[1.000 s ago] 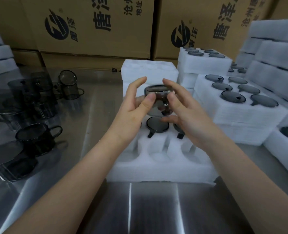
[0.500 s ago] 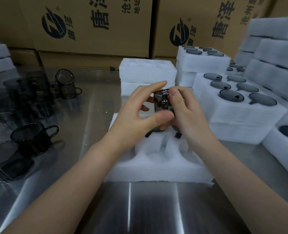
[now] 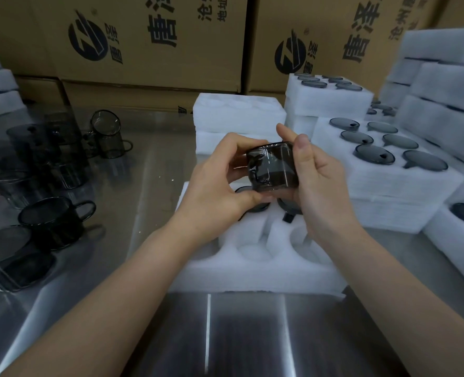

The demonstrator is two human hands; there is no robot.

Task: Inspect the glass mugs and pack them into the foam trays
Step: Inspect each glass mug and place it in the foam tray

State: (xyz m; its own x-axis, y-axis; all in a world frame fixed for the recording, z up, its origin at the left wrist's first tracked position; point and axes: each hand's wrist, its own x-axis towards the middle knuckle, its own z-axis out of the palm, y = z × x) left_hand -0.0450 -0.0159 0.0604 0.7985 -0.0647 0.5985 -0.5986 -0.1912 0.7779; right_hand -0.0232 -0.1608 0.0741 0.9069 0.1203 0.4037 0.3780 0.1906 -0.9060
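Several filled trays (image 3: 404, 191) at right; front tray (image 3: 252, 273) part-filled, near pockets empty. One mug (image 3: 273, 167) clasped in left grip (image 3: 212, 191) and right grip (image 3: 323, 186), likely under inspection; loose mugs (image 3: 54, 221) wait on surface (image 3: 149, 186).

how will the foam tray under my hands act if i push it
The foam tray is probably light and likely slides easily on the shiny metal table. Its soft-looking foam may flex if lifted by one edge. The mugs in its far pockets may shift.

The left cardboard box (image 3: 48, 36) shows a round logo, "唐" and "地址". The right cardboard box (image 3: 326, 20) reads "唐泽" and "沧州".
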